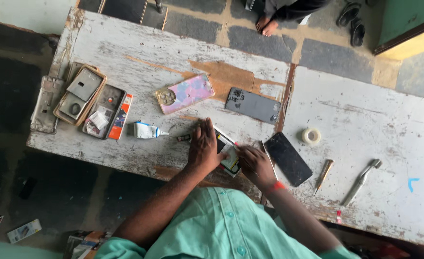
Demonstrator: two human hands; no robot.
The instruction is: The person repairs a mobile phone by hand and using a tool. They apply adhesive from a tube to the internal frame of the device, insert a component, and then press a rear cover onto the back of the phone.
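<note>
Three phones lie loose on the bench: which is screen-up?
The black phone right of the right hand, showing bare dark glass. The pink marbled phone and the grey phone both lie back-up, camera lenses showing.

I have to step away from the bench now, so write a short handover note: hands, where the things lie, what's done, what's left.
Left hand: flat on the opened phone with exposed insides, pinning it to the worn white wooden table.
Right hand: fingers pinched at the phone's right edge.
Black glass screen panel lies separate, right of the hands.
White glue tube left; tape roll, screwdriver, metal pliers right.
Done: phone opened.
Left: phone not yet closed.
</note>
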